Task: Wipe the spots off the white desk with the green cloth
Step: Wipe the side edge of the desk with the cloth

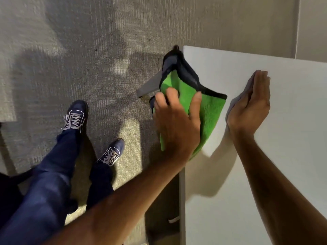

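The green cloth (211, 112), grey-backed with a dark trim, hangs over the left edge of the white desk (283, 156). Part of it lies on the desktop and part droops past the edge with a grey corner folded up. My left hand (177, 124) rests on top of the cloth at the desk's left edge, fingers curled into the fabric. My right hand (251, 106) stands on its side on the desktop just right of the cloth, fingers straight and together, holding nothing. I make out no spots on the visible desktop.
Grey carpet (79, 59) fills the left half. My legs in blue jeans and dark laced shoes (76, 115) stand left of the desk. A grey desk foot (150, 85) sticks out under the far corner. A pale wall panel (311, 27) rises behind the desk.
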`<state>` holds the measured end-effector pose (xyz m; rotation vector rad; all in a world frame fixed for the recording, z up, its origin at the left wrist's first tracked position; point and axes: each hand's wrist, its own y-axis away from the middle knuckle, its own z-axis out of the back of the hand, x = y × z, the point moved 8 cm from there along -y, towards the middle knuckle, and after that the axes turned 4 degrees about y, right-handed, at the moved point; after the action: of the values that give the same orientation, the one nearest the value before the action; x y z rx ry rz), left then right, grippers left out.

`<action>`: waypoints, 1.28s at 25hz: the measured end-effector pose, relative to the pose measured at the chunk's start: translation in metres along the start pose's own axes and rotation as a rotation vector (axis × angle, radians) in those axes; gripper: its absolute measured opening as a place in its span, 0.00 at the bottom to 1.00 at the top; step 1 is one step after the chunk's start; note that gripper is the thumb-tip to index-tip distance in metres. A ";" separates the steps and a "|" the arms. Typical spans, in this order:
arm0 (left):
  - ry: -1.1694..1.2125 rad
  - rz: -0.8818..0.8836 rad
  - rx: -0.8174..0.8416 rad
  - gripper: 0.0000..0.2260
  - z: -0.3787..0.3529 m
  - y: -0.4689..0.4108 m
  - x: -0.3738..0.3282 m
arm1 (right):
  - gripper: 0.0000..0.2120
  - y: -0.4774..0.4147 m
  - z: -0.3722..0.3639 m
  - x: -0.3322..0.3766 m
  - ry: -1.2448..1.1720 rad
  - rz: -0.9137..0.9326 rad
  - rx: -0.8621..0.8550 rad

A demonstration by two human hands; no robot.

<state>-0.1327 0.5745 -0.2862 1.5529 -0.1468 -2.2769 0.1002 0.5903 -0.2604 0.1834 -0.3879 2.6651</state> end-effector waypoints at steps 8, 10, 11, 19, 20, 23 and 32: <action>-0.137 -0.111 -0.057 0.27 -0.005 -0.078 -0.039 | 0.25 0.000 0.003 0.006 0.011 -0.032 0.010; -0.111 -0.118 -0.067 0.26 -0.003 -0.071 -0.036 | 0.24 0.001 0.005 0.008 0.015 -0.037 0.017; -0.105 -0.119 -0.071 0.25 -0.002 -0.062 -0.032 | 0.24 0.001 0.006 0.009 0.019 -0.035 0.023; -0.029 -0.098 0.039 0.15 0.007 0.069 0.027 | 0.22 0.003 0.010 0.017 0.002 -0.047 0.037; -0.024 -0.103 0.046 0.15 0.007 0.069 0.027 | 0.22 0.003 0.010 0.017 -0.004 -0.057 0.040; -0.051 -0.167 0.017 0.16 0.005 0.037 0.010 | 0.22 0.003 0.010 0.018 -0.016 -0.063 0.042; -0.088 -0.164 -0.085 0.22 -0.005 -0.087 -0.044 | 0.23 0.003 0.006 0.015 -0.027 -0.051 0.032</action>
<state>-0.1355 0.6716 -0.2748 1.4714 0.0555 -2.4441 0.0857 0.5924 -0.2526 0.2366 -0.3449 2.6223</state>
